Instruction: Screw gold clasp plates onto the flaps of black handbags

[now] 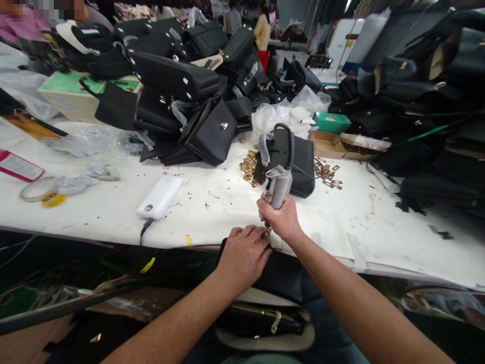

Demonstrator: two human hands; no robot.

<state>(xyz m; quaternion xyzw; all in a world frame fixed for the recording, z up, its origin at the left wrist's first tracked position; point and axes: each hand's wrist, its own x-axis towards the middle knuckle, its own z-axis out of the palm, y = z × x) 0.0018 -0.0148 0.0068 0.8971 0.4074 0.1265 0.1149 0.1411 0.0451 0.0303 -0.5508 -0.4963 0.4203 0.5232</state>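
My right hand (282, 217) is closed around a grey power screwdriver (281, 187), which points down at a small gold fitting (267, 232) by the table edge. Close beside its tip, my left hand (244, 253) has bent fingers gripping a black leather handbag (280, 273) that rests on my lap, partly hidden by my hands and arms. Lower on my lap, a gold clasp (276, 321) shows on black leather. Just beyond the screwdriver stands another black handbag (303, 167), between gold metal fittings (250, 168) and flat gold plates (330, 174).
Black handbags (214, 131) are heaped at the back left, with more black bags (401, 96) on the right. A white power bank (161, 196) with a cable lies left of my hands. An open cardboard box (328, 145) and a green box (331, 122) stand behind. People are in the background.
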